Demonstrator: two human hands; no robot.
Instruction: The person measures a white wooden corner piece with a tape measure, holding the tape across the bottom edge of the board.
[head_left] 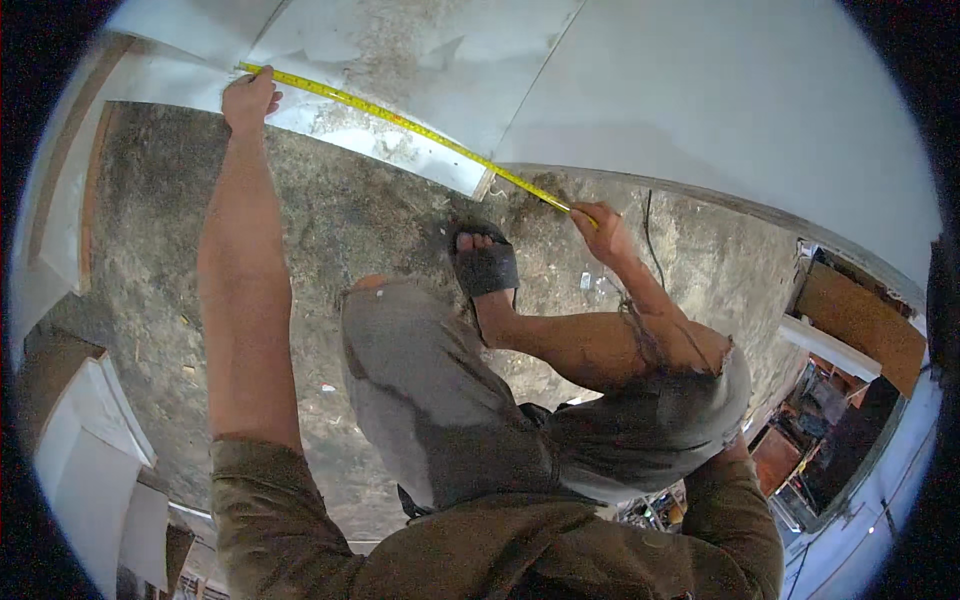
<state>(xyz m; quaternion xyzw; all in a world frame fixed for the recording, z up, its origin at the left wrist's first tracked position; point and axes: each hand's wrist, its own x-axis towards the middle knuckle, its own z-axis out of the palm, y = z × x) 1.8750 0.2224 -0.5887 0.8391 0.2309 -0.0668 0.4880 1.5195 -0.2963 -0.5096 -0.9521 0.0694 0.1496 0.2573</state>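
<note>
A yellow measuring tape [400, 121] is stretched between my two hands, running slantwise along the lower part of a white panel [520, 60]. My left hand [250, 100] pinches it close to its far-left end, against the panel. Down to the right, my right hand [603, 236] is closed on the other end of the visible blade, over the floor beyond the panel's corner. Whether a tape case sits inside that hand is hidden. Stains and grime mark the panel's middle.
Below lies a dirty, blotched floor [300, 220]. My sandalled foot [485, 262] is planted near the panel's corner. A thin dark cord [650, 235] lies right of my right hand. Cluttered shelves [810, 420] stand at far right, white boards [90, 480] at lower left.
</note>
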